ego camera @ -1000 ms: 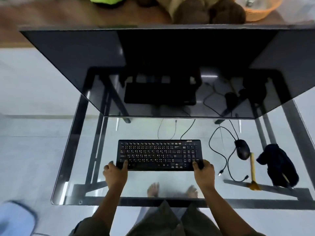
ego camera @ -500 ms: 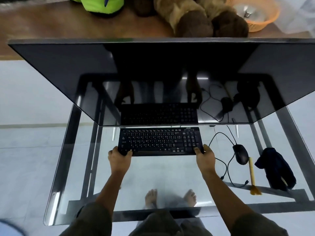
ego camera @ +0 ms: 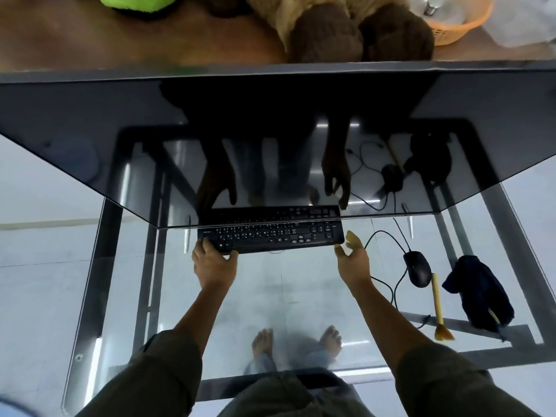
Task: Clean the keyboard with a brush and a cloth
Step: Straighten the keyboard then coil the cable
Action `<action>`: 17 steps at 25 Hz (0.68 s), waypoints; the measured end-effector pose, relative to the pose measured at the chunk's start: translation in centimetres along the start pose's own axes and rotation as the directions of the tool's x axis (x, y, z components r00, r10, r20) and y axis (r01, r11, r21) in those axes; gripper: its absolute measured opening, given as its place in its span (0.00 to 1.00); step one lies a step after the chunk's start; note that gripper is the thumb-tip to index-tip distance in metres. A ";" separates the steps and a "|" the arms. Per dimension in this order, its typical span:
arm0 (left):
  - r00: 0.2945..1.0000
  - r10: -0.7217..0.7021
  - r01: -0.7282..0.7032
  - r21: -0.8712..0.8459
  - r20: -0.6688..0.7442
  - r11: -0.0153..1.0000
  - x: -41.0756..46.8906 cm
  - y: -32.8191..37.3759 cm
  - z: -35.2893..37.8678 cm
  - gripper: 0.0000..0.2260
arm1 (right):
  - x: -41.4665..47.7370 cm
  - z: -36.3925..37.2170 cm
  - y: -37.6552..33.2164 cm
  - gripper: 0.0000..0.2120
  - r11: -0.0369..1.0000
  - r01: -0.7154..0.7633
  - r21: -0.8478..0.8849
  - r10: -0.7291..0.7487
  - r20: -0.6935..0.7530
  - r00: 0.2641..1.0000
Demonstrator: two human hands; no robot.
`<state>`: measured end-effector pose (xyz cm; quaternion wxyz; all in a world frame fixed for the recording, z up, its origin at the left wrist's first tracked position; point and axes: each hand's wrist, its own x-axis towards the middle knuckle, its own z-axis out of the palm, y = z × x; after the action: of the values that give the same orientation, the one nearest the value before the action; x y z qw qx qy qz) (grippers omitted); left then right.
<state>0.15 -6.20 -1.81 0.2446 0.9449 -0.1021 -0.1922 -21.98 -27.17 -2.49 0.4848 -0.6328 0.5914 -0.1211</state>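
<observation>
We find the keyboard (ego camera: 270, 239) at 12 o'clock, half under the monitor (ego camera: 90, 130), left hand (ego camera: 212, 263) gripping its near-left corner to steady it, right hand (ego camera: 353, 260) slack and spread alongside, presumably bound for brush (ego camera: 437, 302) and cloth (ego camera: 478, 293) at 3 o'clock.

Your tabletop (ego camera: 301, 299): clear glass, smooth, glossy, faintly smeared. Frame (ego camera: 150, 281) under it: grey metal, dull sheen. Keyboard (ego camera: 270, 237) before you: black plastic, matt. Mouse (ego camera: 417, 268): black plastic, slight gloss. Brush (ego camera: 437, 302): pale yellow handle, material unclear; orange bristles. Cloth (ego camera: 478, 293): dark blue fabric, soft, crumpled. Panel (ego camera: 90, 130) above: dark, mirror-glossy. Beyond: brown wooden surface (ego camera: 90, 40), fuzzy plush toy (ego camera: 328, 34), orange plastic basket (ego camera: 457, 28).
</observation>
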 end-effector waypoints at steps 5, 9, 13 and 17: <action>0.871 0.424 -0.475 0.206 0.247 0.855 -3.5 2.5 3.4 0.33 | -5.2 -3.6 4.7 0.19 0.981 0.005 -0.193 -0.060 -0.277 0.959; 0.842 0.399 -0.513 0.311 0.363 0.800 -4.3 2.0 4.9 0.34 | -8.3 -5.6 7.5 0.23 0.950 -0.188 -0.250 0.097 -0.334 0.938; 0.829 0.368 -0.527 0.364 0.422 0.768 -4.3 2.2 4.6 0.35 | -8.7 -6.5 7.9 0.20 0.949 -0.269 -0.162 0.219 -0.272 0.937; 0.788 0.416 -0.532 0.163 0.454 0.831 -5.3 4.3 3.0 0.36 | -8.8 -7.1 4.7 0.09 0.972 -0.230 0.054 0.233 -0.050 0.971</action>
<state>-6.26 -9.65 -0.42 0.1220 0.8530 -0.4121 -0.2960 -32.52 -22.14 1.22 0.4938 -0.5441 0.6715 -0.0959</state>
